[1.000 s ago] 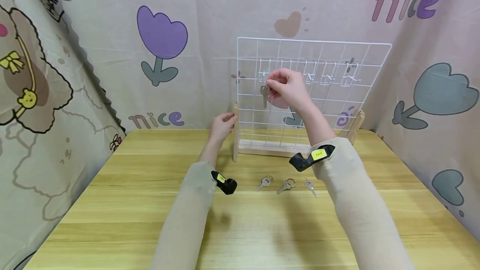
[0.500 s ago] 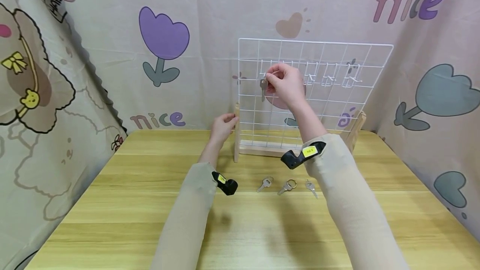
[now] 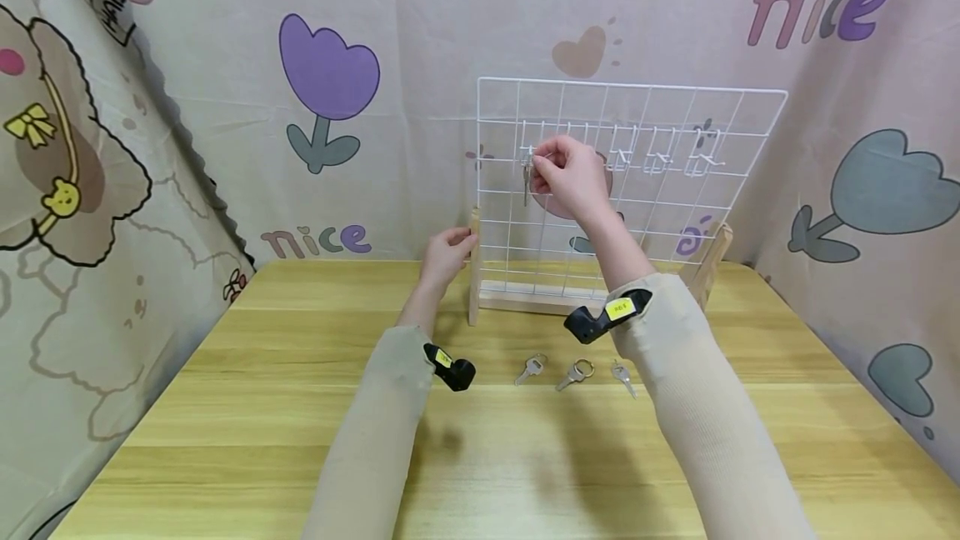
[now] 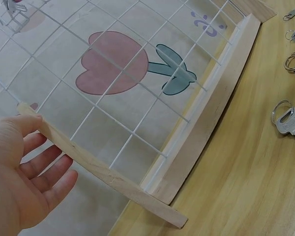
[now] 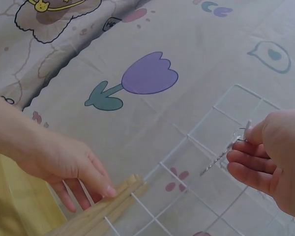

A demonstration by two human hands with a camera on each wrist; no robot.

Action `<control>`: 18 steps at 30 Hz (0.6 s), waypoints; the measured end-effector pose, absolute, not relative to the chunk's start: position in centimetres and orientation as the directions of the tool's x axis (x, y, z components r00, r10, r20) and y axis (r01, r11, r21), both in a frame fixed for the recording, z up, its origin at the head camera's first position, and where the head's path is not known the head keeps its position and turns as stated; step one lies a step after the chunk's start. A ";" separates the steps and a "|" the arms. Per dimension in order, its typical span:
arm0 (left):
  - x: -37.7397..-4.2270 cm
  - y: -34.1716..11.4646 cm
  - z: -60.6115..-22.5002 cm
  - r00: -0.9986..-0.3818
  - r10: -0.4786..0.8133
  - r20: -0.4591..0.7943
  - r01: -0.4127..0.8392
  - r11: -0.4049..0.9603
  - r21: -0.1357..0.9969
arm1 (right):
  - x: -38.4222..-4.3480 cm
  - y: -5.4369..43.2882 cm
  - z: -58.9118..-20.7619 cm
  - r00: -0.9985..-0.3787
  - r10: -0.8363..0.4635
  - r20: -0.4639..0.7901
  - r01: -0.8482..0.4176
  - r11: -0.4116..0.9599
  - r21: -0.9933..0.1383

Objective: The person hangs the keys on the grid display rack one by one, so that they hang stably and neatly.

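My right hand [image 3: 573, 177] pinches the ring of a silver key [image 5: 214, 162] between thumb and index finger. The key hangs blade down in front of the white wire grid [image 3: 630, 85], right at the leftmost white hook [image 3: 527, 152]. In the right wrist view the ring is around or against the hook tip; I cannot tell which. My left hand [image 3: 446, 257] grips the upper end of the rack's left wooden post [image 4: 96, 164], with the thumb on its front and the fingers behind it.
Several more keys with rings lie on the wooden table [image 3: 262, 407], among them a left key [image 3: 532, 367], a middle key [image 3: 575, 373] and a right key [image 3: 623, 377]. Further white hooks [image 3: 657, 161] line the grid to the right. A patterned curtain [image 3: 427, 32] stands behind.
My right hand has moved slightly left and up, then a little down, bringing the key to the leftmost hook. The key has turned edge-on. My left hand stays on the post.
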State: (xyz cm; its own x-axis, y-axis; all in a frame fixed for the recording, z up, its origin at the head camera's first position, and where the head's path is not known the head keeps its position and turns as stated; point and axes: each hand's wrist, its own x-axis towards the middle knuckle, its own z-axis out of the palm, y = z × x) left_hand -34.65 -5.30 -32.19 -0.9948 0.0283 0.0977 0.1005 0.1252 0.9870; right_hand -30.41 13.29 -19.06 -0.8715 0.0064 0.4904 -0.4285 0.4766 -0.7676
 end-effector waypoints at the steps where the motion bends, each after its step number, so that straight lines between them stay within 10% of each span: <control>1: -34.6 -5.3 -32.2 -0.995 0.029 0.098 0.101 0.124 0.987 | -30.4 13.4 -19.2 -0.873 0.003 0.487 -0.427 0.476 -0.769; 18: -34.6 -5.3 -32.3 -0.993 0.031 0.116 0.119 0.116 0.986 | -28.8 15.5 -27.4 -0.935 -0.206 0.289 -0.350 0.395 -0.849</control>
State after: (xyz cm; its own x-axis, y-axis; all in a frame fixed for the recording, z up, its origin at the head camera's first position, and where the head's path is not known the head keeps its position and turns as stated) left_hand -34.57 -5.25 -32.29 -0.9927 0.0313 0.1163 0.1192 0.1162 0.9860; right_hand -28.81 15.51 -27.42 -0.9348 -0.2062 0.2892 -0.3499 0.3953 -0.8493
